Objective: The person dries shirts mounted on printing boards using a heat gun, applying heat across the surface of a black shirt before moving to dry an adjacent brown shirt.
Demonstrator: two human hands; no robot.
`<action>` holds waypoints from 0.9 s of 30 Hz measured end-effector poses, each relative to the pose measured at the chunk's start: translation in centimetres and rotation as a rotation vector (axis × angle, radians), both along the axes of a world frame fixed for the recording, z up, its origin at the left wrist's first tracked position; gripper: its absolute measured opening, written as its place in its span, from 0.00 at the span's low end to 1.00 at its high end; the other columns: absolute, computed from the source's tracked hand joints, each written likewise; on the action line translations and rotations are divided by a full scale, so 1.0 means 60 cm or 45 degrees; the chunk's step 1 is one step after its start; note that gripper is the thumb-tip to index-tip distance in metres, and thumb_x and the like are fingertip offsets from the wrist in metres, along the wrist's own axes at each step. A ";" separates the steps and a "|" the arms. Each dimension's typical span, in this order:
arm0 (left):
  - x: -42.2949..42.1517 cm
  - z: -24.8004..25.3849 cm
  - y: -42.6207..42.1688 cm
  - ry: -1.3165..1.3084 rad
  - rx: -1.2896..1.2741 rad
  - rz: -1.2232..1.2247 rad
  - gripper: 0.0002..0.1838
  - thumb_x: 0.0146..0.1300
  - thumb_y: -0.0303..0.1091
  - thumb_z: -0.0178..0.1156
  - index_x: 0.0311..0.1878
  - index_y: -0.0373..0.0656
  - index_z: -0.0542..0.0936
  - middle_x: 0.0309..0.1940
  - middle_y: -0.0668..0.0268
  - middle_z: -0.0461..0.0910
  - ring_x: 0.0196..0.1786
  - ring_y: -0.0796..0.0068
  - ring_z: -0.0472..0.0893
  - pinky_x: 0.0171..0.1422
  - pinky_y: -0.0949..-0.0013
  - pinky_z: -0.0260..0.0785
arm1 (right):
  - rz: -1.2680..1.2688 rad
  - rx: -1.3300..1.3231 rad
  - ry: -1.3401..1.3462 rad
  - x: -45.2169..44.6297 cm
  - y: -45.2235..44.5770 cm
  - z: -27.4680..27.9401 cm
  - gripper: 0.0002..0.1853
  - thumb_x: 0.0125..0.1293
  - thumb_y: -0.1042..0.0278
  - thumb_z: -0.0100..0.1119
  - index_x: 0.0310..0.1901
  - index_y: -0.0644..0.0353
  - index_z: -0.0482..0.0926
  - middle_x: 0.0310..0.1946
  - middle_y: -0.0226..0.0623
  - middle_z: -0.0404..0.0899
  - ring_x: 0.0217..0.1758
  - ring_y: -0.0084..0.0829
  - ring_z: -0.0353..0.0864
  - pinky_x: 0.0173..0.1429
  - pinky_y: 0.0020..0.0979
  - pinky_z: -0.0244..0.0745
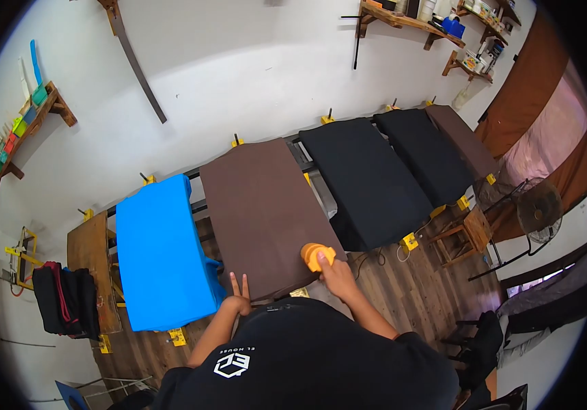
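A dark brown garment is stretched over a long flat board in front of me. My right hand is closed round a rounded yellow-orange hand tool at the near right part of the brown cloth; its exact kind is not clear. At the near left edge of the same cloth is my left hand, two fingers stretched out and spread, with nothing visible in it. Left of the brown garment, a bright blue garment covers another board. A black garment covers the board to the right.
Farther right are a second black garment and another brown one. Folded dark clothes lie on a wooden board at the left. A wooden stool and a fan stand at the right. Wall shelves hold containers.
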State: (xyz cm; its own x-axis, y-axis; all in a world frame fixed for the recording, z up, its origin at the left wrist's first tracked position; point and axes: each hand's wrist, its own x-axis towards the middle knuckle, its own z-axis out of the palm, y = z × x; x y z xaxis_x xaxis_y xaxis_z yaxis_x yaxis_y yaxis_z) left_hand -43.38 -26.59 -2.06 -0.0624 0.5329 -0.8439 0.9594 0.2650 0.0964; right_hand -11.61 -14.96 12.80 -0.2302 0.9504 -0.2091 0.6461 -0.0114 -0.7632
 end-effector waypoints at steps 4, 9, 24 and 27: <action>-0.064 -0.094 0.001 -0.361 -0.128 -0.127 0.76 0.70 0.54 0.71 0.78 0.35 0.08 0.69 0.21 -0.03 0.86 0.20 0.47 0.87 0.52 0.58 | -0.071 0.315 -0.220 0.018 0.007 -0.018 0.48 0.81 0.24 0.41 0.36 0.73 0.85 0.27 0.53 0.86 0.27 0.46 0.88 0.39 0.46 0.80; -0.072 0.053 -0.004 -0.417 0.034 -0.028 0.84 0.62 0.61 0.79 0.80 0.48 0.07 0.76 0.29 -0.02 0.90 0.34 0.45 0.87 0.50 0.58 | -0.021 -0.064 0.066 -0.006 0.025 0.001 0.49 0.80 0.21 0.36 0.32 0.69 0.82 0.23 0.43 0.82 0.25 0.36 0.83 0.32 0.39 0.75; -0.032 0.058 -0.094 -0.810 1.073 0.531 0.47 0.55 0.55 0.85 0.78 0.55 0.80 0.92 0.52 0.37 0.90 0.46 0.55 0.86 0.50 0.63 | -0.209 -0.331 0.364 -0.030 0.070 0.009 0.51 0.79 0.19 0.33 0.34 0.70 0.83 0.21 0.39 0.83 0.24 0.31 0.85 0.28 0.36 0.77; -0.029 0.051 -0.091 -0.789 1.188 0.573 0.41 0.56 0.56 0.84 0.73 0.54 0.84 0.92 0.52 0.43 0.88 0.46 0.61 0.84 0.51 0.65 | -0.138 0.238 -0.124 -0.030 0.083 -0.039 0.51 0.78 0.18 0.32 0.35 0.68 0.83 0.21 0.38 0.82 0.24 0.30 0.84 0.28 0.34 0.76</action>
